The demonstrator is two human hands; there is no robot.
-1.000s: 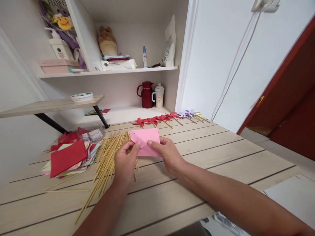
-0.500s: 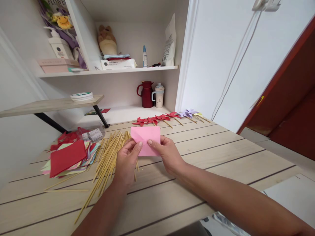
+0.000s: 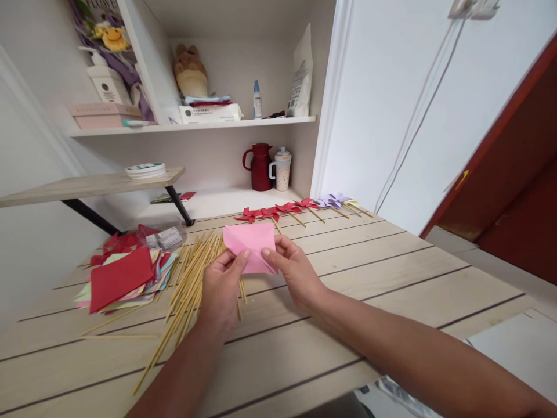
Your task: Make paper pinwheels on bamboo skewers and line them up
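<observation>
Setting: pale wood-plank bench (image 3: 391, 273) against a white wall, open shelving behind it.
Pink paper (image 3: 250, 244): held just above the bench, over the far end of the skewer pile; now tilted, its left corner raised, where half a second ago it sat square with a level top edge; it has also shifted slightly left.
Left hand (image 3: 221, 287): grip closed on the paper's lower left edge, thumb on the near face; placement almost unchanged from the earlier frame.
Right hand (image 3: 293, 270): grip pinching the paper's lower right edge between thumb and fingertips; sits slightly higher and further left than before.
Bamboo skewers (image 3: 187, 290): loose pile fanned across the bench left of and partly beneath the left hand; unmoved.
Paper squares (image 3: 119, 278): mixed stack at bench left, a red sheet on top; unmoved.
Plastic bag (image 3: 167, 237): clear, just behind the stack.
Finished pinwheels (image 3: 296, 209): row of red ones, then lilac and pale yellow, along the far bench edge, well apart from the hands.
Red jug (image 3: 260, 167): on the lower shelf, beside a cream mug (image 3: 282, 169).
Upper shelf: soft toy (image 3: 189, 72), wipes pack (image 3: 211, 113), small bottle (image 3: 257, 100), white pouch (image 3: 301, 75).
Obstructions: both forearms cross the near bench; the paper hides some skewer tips.
</observation>
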